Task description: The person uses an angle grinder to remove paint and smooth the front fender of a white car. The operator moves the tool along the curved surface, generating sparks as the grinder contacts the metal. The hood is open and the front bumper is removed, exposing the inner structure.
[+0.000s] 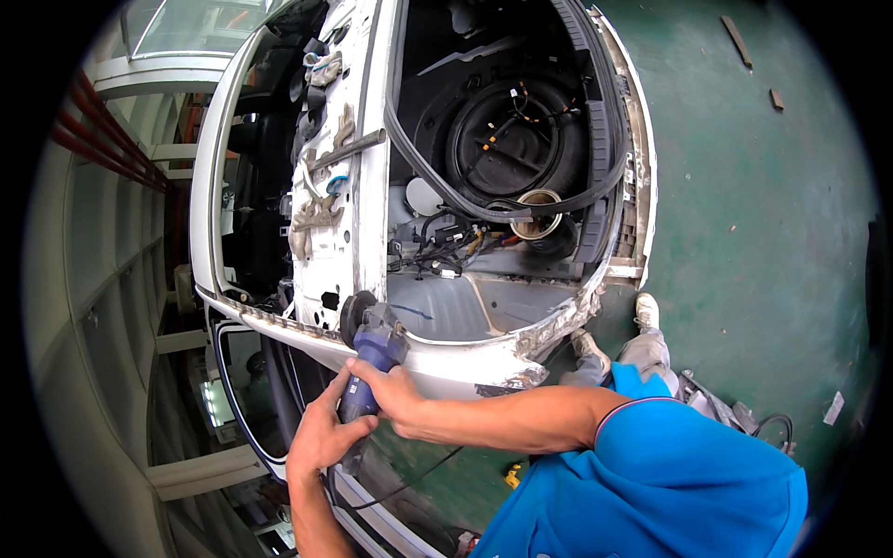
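Both my hands are closed around an angle grinder [372, 358] with a dark blue body. My left hand [324, 423] wraps its rear part, thumb across the casing. My right hand [395, 392] grips the side nearer its head, palm partly hidden. The grinder's dark round disc end [356, 312] lies over the white car body [446, 358], at the corner between the rear shelf and the side panel. Whether the disc touches the metal I cannot tell. A black cord [409, 484] trails below my hands.
The open trunk [502, 139] holds wiring, loose rubber seal [395, 130] and a round tin [537, 216]. Gloves [314, 219] and a metal bar [349, 149] lie on the shelf. A car door [244, 381] stands at left. Scraps [735, 42] lie on the green floor [744, 205].
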`<state>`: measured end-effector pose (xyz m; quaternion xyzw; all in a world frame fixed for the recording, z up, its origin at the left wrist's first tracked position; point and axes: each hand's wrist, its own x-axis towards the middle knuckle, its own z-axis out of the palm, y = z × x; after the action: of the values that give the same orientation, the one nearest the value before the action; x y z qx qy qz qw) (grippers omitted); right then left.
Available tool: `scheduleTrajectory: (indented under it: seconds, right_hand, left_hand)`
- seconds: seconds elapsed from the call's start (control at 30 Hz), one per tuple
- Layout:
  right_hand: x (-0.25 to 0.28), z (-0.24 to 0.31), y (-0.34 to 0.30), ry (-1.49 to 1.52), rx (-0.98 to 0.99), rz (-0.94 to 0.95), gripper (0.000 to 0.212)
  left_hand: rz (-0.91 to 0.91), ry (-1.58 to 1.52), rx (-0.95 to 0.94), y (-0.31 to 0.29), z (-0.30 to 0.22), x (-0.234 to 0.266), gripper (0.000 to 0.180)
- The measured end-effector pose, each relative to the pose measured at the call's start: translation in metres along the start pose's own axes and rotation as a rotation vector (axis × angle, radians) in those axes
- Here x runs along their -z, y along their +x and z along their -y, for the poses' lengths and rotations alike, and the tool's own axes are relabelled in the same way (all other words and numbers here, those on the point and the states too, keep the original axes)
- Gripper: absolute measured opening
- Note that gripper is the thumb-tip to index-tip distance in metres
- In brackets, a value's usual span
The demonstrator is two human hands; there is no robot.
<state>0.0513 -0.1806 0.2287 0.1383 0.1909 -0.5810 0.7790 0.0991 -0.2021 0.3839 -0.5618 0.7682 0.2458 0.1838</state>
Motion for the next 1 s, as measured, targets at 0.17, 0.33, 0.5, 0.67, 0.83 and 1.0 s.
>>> scheduleTrajectory:
  seconds: [0.17, 0.33, 0.5, 0.67, 0.83, 1.0]
  right_hand:
    - [0.0, 0.014, 0.021, -0.055, 0.206, 0.007, 0.049]
    - [0.006, 0.01, 0.01, -0.053, 0.125, 0.04, 0.049]
    - [0.005, 0.009, 0.015, -0.139, 0.141, 0.025, 0.05]
    - [0.011, 0.003, -0.001, -0.249, 0.158, -0.002, 0.05]
    - [0.026, 0.001, -0.001, -0.269, 0.114, 0.068, 0.05]
    - [0.023, 0.022, -0.03, -0.366, 0.175, 0.115, 0.048]
  left_hand:
    - [-0.039, -0.021, -0.031, 0.015, -0.024, 0.006, 0.095]
    - [-0.049, -0.003, -0.09, 0.01, -0.004, -0.005, 0.095]
    - [-0.078, -0.006, -0.073, 0.006, -0.006, -0.006, 0.095]
    - [-0.128, -0.11, -0.094, -0.007, 0.016, -0.024, 0.095]
    - [-0.211, -0.2, -0.02, -0.024, 0.006, -0.048, 0.096]
    - [-0.455, -0.184, -0.063, -0.043, -0.009, -0.086, 0.097]
